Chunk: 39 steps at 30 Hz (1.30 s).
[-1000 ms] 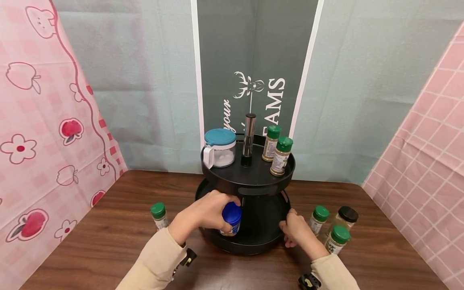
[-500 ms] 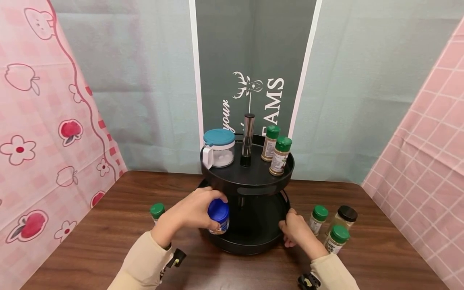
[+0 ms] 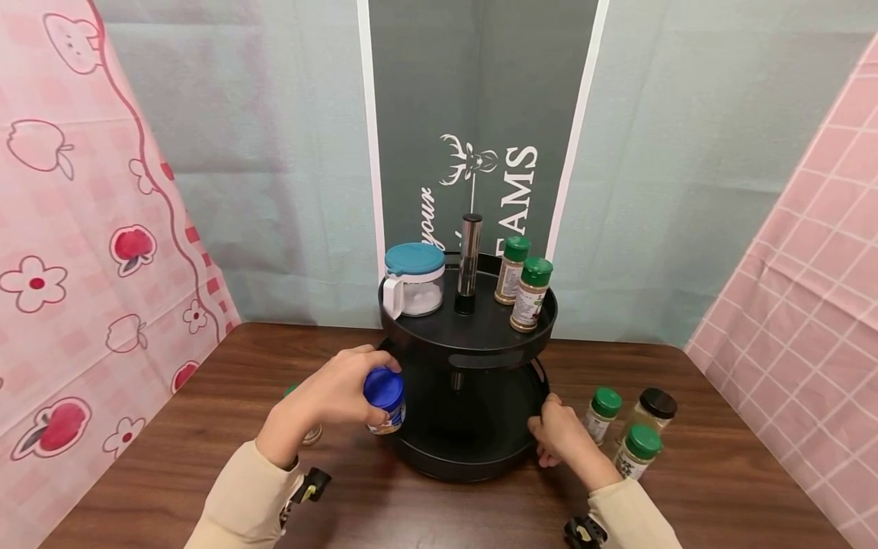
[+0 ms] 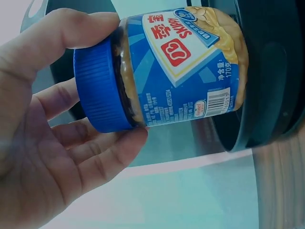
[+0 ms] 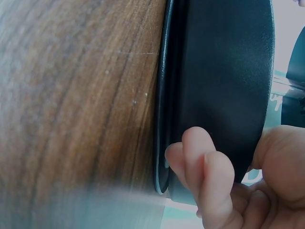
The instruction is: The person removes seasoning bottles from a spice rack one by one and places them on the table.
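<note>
My left hand [image 3: 343, 385] holds a peanut butter jar [image 3: 386, 402] by its blue lid. Thumb and fingers wrap round that lid [image 4: 102, 86] in the left wrist view, and the label on the jar faces the camera. The jar is at the left rim of the lower tier [image 3: 466, 467] of a black two-tier round tray. On the opposite side my right hand [image 3: 557, 435] grips the wall of the same tier. The right wrist view shows curled fingers [image 5: 217, 181] against the outer wall [image 5: 224, 71], with the thumb at the rim.
The upper tier [image 3: 473, 355] carries a teal-lidded seasoning box [image 3: 414, 282] and two green-capped spice bottles [image 3: 530, 297] around a metal post [image 3: 469, 263]. A black-capped jar [image 3: 655, 412] and two green-capped bottles [image 3: 636, 455] stand right. My left hand partly hides another bottle [image 3: 312, 435].
My left hand has carried the peanut butter jar leftward, from inside the lower tier to its left rim. My right hand has stayed on the tray.
</note>
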Tool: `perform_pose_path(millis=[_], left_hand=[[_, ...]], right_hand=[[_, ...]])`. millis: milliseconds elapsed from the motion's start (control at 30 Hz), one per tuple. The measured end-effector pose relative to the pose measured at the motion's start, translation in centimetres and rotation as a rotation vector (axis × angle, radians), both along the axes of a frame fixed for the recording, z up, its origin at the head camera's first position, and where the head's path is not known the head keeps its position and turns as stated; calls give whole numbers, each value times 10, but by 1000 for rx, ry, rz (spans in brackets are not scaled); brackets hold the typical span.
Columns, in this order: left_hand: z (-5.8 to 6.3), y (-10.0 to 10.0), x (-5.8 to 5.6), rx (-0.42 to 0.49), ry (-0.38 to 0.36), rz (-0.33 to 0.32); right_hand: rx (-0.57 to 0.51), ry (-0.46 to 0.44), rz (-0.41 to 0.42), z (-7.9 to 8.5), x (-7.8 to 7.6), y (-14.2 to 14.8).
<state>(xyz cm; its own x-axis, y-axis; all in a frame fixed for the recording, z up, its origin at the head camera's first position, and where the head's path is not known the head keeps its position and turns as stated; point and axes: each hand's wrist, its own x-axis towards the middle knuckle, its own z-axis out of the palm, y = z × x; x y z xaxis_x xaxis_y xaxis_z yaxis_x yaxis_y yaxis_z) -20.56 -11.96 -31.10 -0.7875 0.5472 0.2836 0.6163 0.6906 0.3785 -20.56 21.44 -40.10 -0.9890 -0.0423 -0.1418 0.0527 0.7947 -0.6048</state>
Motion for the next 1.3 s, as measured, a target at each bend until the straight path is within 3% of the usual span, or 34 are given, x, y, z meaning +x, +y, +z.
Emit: perform_pose_path(millis=[367,933,1300], left_hand=[[-8,-19,-3,-13,10,64],[-6,-37,-17,-28,46,87],[-6,-50,-30,-113,-31,150]], right_hand=[[0,3,-9,-1,0,-1],[1,11,-9,1,0,-2],[-2,16,-21,0,0,-3]])
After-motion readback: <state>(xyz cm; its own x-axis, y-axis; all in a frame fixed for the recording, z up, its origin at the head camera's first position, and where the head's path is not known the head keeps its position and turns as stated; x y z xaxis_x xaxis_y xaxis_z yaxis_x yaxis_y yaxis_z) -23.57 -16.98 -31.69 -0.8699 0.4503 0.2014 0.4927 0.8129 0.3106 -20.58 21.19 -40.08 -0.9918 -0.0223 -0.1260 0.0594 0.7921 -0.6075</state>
